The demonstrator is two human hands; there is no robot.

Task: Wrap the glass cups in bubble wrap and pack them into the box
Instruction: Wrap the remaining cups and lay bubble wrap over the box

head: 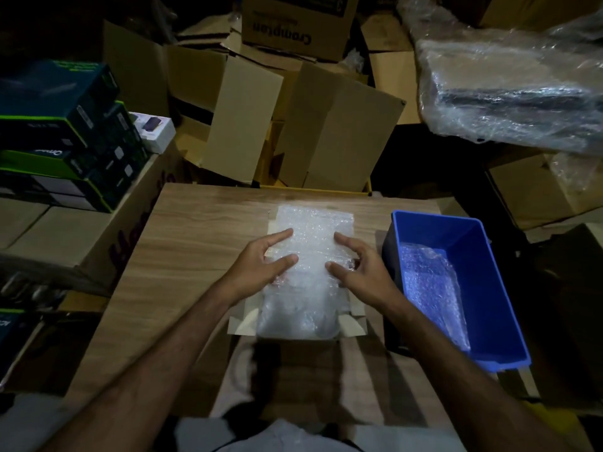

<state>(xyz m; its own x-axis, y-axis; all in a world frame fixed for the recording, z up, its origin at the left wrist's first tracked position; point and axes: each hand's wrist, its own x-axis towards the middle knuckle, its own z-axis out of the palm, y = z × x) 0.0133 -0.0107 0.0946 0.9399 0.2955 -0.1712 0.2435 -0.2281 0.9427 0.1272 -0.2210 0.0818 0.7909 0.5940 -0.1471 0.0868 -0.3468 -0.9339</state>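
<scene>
A small open cardboard box (354, 324) lies on the wooden table (195, 243), its flaps spread out. Bubble wrap (310, 236) fills it and hides whatever is underneath; no bare glass cup shows. My left hand (261, 259) rests on the wrap's left side with fingers spread and nearly straight. My right hand (357, 265) rests on the wrap's right side, fingers spread and slightly bent. Both hands press on the wrap from above.
A blue plastic bin (483, 256) stands at the table's right edge with a bubble-wrapped item (430, 282) inside. Stacked green and black retail boxes (65, 135) sit at left. Cardboard cartons (293, 125) crowd behind the table. A plastic-wrapped bundle (515, 89) lies at upper right.
</scene>
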